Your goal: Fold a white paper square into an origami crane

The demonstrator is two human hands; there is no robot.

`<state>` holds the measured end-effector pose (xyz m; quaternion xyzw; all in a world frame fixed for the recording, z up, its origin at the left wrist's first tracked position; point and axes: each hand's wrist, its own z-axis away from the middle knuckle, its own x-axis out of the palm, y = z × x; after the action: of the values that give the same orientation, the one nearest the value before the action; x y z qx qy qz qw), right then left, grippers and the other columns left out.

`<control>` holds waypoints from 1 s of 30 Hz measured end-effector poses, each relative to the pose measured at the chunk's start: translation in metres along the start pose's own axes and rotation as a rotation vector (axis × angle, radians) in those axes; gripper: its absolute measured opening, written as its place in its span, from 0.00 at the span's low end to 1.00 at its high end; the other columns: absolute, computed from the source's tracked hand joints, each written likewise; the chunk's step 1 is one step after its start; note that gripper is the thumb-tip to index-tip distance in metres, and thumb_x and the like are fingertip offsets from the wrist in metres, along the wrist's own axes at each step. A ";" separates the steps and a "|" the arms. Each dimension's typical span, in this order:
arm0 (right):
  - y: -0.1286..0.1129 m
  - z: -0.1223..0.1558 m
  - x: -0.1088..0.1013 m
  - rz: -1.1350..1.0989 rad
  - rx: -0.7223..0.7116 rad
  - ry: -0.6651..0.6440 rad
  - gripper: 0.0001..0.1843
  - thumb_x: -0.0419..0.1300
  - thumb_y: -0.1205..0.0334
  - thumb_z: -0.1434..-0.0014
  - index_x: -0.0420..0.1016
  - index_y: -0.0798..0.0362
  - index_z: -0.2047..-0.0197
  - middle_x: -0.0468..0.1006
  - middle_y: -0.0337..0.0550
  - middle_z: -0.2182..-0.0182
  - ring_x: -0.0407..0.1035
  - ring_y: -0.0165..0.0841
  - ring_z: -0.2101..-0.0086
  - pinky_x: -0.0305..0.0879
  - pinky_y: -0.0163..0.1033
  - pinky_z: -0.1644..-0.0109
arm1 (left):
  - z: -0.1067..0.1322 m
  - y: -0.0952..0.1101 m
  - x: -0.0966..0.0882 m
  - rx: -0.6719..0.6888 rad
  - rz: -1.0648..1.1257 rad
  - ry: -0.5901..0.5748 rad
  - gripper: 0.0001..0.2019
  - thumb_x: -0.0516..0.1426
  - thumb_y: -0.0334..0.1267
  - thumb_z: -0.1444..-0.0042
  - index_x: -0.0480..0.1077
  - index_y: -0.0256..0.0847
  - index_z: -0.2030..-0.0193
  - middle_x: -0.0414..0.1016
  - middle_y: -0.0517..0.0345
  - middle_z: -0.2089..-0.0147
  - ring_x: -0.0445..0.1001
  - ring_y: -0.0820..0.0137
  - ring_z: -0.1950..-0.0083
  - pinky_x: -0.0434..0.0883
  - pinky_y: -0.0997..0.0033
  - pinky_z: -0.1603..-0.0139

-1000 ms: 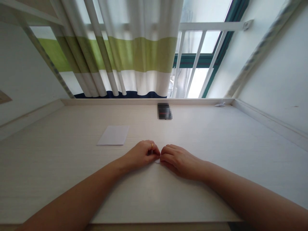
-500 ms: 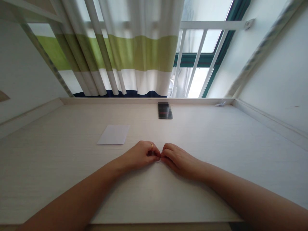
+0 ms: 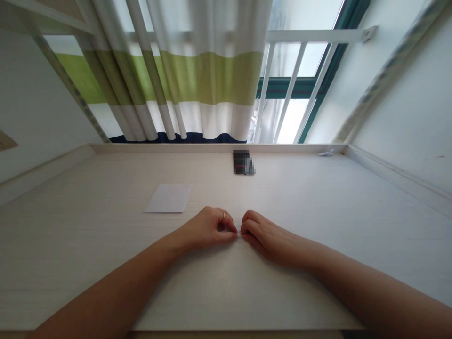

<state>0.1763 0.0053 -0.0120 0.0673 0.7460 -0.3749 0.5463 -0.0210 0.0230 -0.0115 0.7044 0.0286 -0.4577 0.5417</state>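
My left hand [image 3: 208, 228] and my right hand [image 3: 268, 235] rest on the pale wooden desk [image 3: 318, 212], fingertips meeting in the middle. Both are curled closed and pinch a tiny white piece [image 3: 239, 233] between them; it is too small to name. A gold ring sits on a finger of my left hand. A white sheet of paper [image 3: 168, 198] lies flat on the desk, beyond and to the left of my left hand.
A small dark blurred object [image 3: 243, 162] stands at the desk's far edge. A tiny white folded thing [image 3: 325, 153] lies in the far right corner. Behind hang a striped curtain [image 3: 197, 80] and white window bars [image 3: 293, 89]. Walls close both sides.
Both hands have shifted slightly to the right and stay pinched together. The sheet of paper has not moved.
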 end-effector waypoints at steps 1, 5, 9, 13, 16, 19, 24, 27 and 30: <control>0.000 0.000 0.000 0.000 -0.001 -0.002 0.07 0.45 0.69 0.40 0.63 0.56 0.65 0.63 0.45 0.64 0.61 0.30 0.64 0.62 0.40 0.55 | 0.000 0.000 0.000 -0.015 0.005 -0.003 0.08 0.57 0.38 0.55 0.74 0.39 0.69 0.74 0.57 0.65 0.71 0.71 0.65 0.66 0.74 0.61; 0.001 -0.001 0.000 -0.019 0.014 0.011 0.07 0.46 0.69 0.41 0.63 0.55 0.66 0.64 0.45 0.65 0.61 0.30 0.65 0.63 0.41 0.56 | 0.000 0.000 -0.001 -0.036 0.017 -0.023 0.07 0.58 0.39 0.56 0.74 0.39 0.71 0.74 0.57 0.67 0.70 0.71 0.65 0.66 0.73 0.61; 0.000 -0.003 0.001 -0.039 0.052 0.024 0.07 0.46 0.69 0.41 0.63 0.55 0.67 0.63 0.46 0.63 0.62 0.31 0.63 0.63 0.42 0.55 | -0.001 0.001 0.000 -0.042 0.048 -0.017 0.07 0.57 0.37 0.55 0.73 0.38 0.72 0.74 0.57 0.66 0.70 0.71 0.65 0.66 0.74 0.62; -0.005 -0.006 0.001 -0.045 0.120 0.020 0.07 0.46 0.69 0.41 0.63 0.56 0.68 0.63 0.49 0.60 0.63 0.32 0.61 0.62 0.42 0.52 | -0.002 0.001 0.002 -0.084 0.080 0.003 0.06 0.56 0.37 0.55 0.72 0.37 0.72 0.74 0.58 0.68 0.70 0.70 0.66 0.65 0.75 0.65; -0.006 -0.008 0.002 -0.036 0.145 0.022 0.08 0.45 0.69 0.41 0.63 0.56 0.69 0.63 0.49 0.60 0.63 0.32 0.61 0.61 0.44 0.51 | -0.002 -0.001 0.004 -0.102 0.090 0.017 0.07 0.55 0.37 0.55 0.71 0.37 0.73 0.74 0.58 0.70 0.69 0.71 0.68 0.65 0.75 0.67; -0.006 -0.009 0.004 -0.029 0.158 0.034 0.08 0.45 0.69 0.41 0.64 0.57 0.68 0.64 0.50 0.60 0.63 0.33 0.60 0.61 0.44 0.50 | -0.002 -0.002 0.005 -0.107 0.092 0.018 0.07 0.55 0.37 0.56 0.71 0.36 0.72 0.71 0.60 0.74 0.67 0.73 0.72 0.63 0.75 0.70; -0.005 -0.011 0.008 0.013 0.187 0.037 0.10 0.44 0.69 0.40 0.65 0.58 0.66 0.63 0.52 0.61 0.63 0.33 0.61 0.61 0.43 0.51 | -0.003 -0.001 0.006 -0.112 0.066 0.010 0.07 0.54 0.36 0.55 0.70 0.37 0.71 0.68 0.61 0.76 0.65 0.74 0.74 0.62 0.76 0.73; -0.005 -0.011 0.009 0.025 0.206 0.039 0.09 0.44 0.69 0.41 0.64 0.59 0.66 0.63 0.52 0.62 0.63 0.34 0.61 0.61 0.44 0.52 | -0.003 0.000 0.006 -0.102 0.041 0.012 0.06 0.54 0.36 0.55 0.69 0.37 0.72 0.68 0.61 0.76 0.65 0.74 0.74 0.62 0.76 0.72; -0.006 -0.011 0.010 0.016 0.219 0.050 0.07 0.46 0.70 0.42 0.64 0.58 0.68 0.63 0.51 0.62 0.63 0.34 0.62 0.61 0.45 0.52 | -0.004 -0.001 0.006 -0.094 0.032 0.001 0.05 0.53 0.35 0.55 0.69 0.37 0.72 0.68 0.61 0.76 0.65 0.74 0.74 0.61 0.76 0.73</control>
<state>0.1611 0.0053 -0.0162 0.1420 0.7136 -0.4477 0.5198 -0.0154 0.0230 -0.0163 0.6787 0.0391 -0.4471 0.5814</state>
